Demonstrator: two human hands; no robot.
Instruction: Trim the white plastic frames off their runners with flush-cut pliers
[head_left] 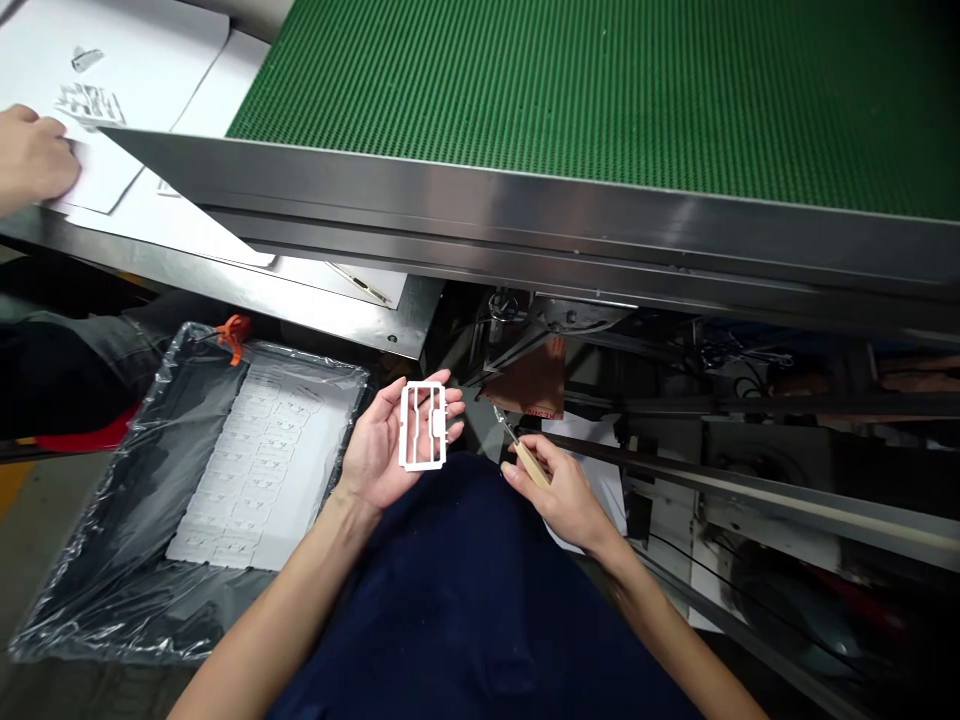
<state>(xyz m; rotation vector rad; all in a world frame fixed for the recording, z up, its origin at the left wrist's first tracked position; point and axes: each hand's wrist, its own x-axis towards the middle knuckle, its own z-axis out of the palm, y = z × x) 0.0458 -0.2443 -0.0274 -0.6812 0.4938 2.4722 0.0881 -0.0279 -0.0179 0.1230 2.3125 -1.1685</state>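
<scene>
On the upturned palm of my left hand rests a white plastic frame with long openings and small tabs along its right side. The fingers are partly curled beneath it and the thumb lies along its left. My right hand grips a beige-handled knife; its thin metal end points up and left, a little apart from the frame. At my left, a plastic-lined black crate holds rows of similar thin white parts on a white sheet.
A green ribbed conveyor belt with a metal side rail spans the top. White sheets, loose white parts and a pen-like tool lie on the metal table. Another person's hand is at the left. Machine parts fill the right.
</scene>
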